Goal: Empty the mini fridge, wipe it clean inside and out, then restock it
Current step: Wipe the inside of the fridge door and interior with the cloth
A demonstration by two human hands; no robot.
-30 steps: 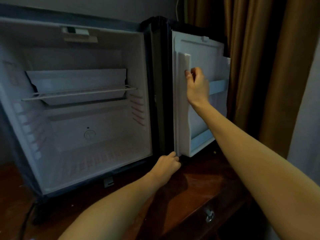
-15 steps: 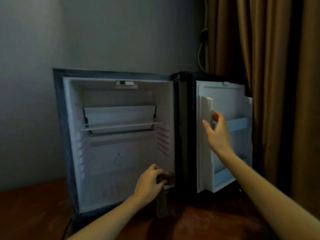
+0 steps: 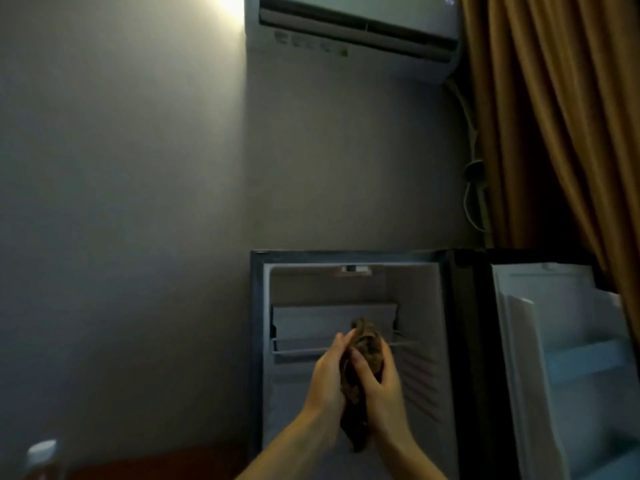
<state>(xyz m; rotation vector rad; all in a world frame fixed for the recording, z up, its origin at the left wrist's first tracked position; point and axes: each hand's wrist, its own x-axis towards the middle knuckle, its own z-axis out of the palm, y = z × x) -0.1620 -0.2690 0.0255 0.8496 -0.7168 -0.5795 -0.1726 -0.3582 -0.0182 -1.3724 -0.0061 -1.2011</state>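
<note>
A: Here, in the head view, what is held?
B: A brown cloth point(image 3: 365, 342) is gripped between the left hand point(image 3: 327, 379) and right hand point(image 3: 382, 386), fingers curled round it, before the open fridge point(image 3: 419, 323).

A white air conditioner point(image 3: 356, 32) is mounted high on a plain grey wall point(image 3: 121, 202), which is brightest in a patch of light at the unit's upper left corner. Just right of the unit an ochre curtain point(image 3: 554, 116) falls in long folds. From the unit's lower right corner a pale cable point(image 3: 472, 188) trails downward. Far below and to the left is a strip of reddish-brown table point(image 3: 156, 465).
</note>
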